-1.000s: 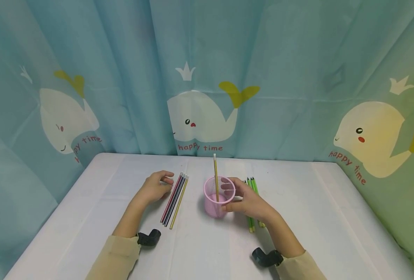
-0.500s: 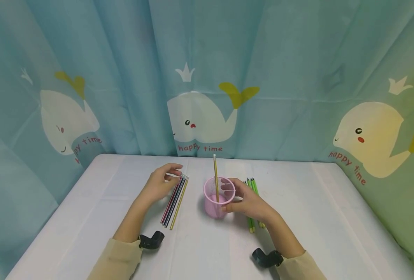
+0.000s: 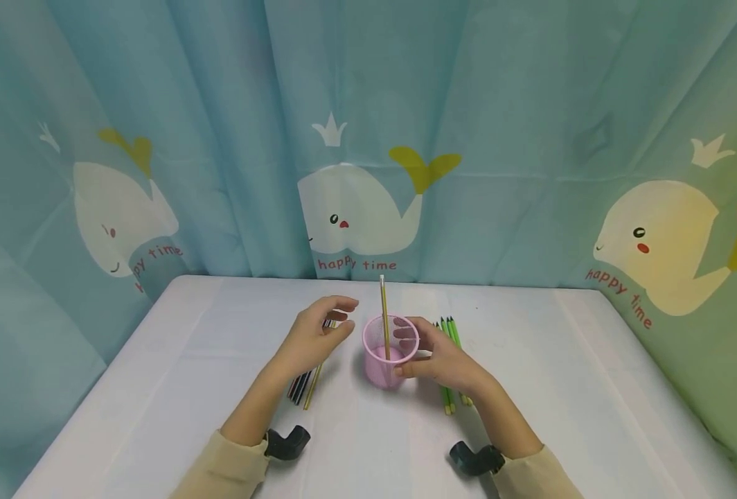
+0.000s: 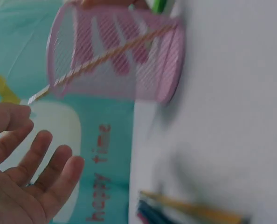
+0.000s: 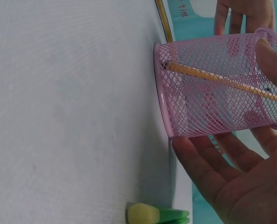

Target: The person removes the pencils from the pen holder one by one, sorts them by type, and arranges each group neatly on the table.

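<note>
A pink mesh pencil cup [image 3: 382, 375] stands upright on the table, with one yellow pencil [image 3: 384, 301] leaning inside it. My right hand [image 3: 448, 359] holds the cup from its right side; in the right wrist view the thumb [image 5: 273, 63] lies at the rim and the fingers wrap around the mesh wall. To the left of the cup is my left hand [image 3: 315, 338], raised over a row of pencils [image 3: 298, 389] and hiding much of them. Its fingers are spread and loosely bent with nothing between them, as the left wrist view [image 4: 29, 179] also shows.
Several green pencils [image 3: 448, 402] lie on the white table [image 3: 549, 388] beneath and beside my right hand. A blue curtain [image 3: 518, 104] with printed whales hangs behind the table's far edge. Each wrist wears a black camera mount [image 3: 289, 443].
My left hand has moved rightward, from beside the row of pencils, over their far ends, to near the cup. The right hand and cup have stayed in place.
</note>
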{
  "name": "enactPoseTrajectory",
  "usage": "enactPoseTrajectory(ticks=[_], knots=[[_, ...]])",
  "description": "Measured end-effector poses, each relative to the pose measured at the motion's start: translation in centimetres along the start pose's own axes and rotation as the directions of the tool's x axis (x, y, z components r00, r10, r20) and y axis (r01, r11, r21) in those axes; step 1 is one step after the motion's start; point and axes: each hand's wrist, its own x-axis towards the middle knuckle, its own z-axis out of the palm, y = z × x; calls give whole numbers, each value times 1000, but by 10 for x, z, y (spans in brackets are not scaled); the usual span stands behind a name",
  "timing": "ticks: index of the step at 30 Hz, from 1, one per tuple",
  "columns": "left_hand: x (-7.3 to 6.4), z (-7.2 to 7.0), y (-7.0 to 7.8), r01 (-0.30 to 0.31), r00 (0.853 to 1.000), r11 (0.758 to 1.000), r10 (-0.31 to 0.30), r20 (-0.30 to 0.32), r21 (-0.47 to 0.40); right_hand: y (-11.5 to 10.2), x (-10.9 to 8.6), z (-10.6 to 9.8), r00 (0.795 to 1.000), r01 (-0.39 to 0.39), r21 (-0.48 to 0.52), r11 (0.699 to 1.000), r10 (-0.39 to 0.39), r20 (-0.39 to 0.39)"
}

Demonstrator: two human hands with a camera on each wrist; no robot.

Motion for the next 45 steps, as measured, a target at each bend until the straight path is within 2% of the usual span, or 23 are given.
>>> enactPoseTrajectory(ticks=[5, 8, 12, 16, 19, 29, 35, 45], knots=[[-1, 19, 4, -33, 999, 999, 33, 32, -1, -1, 1, -1, 1000, -6, 10, 1000, 7, -3], [-3, 25, 5, -64, 997, 998, 63, 46, 22, 0, 2, -1, 1000, -9, 14, 1000, 9, 2], [-3, 29, 8, -107, 991, 989, 97, 97, 105, 3, 2, -1, 1000, -15, -1, 1000, 15, 2], [1, 31, 8, -170, 977, 964, 138, 162, 205, 5, 0, -1, 1000, -14, -1, 1000, 14, -5], [4, 33, 6, -207, 968, 956, 168, 187, 208, 5, -1, 0, 1000, -7, 6, 1000, 7, 1], [3, 33, 6, -219, 966, 955, 182, 186, 199, 3, 0, 0, 1000, 13, 0, 1000, -13, 7], [3, 32, 8, -226, 960, 953, 183, 211, 200, 3, 1, 0, 1000, 12, -1, 1000, -12, 13], [2, 28, 8, -200, 966, 963, 164, 198, 178, 1, -1, 0, 1000, 6, 17, 1000, -6, 10]])
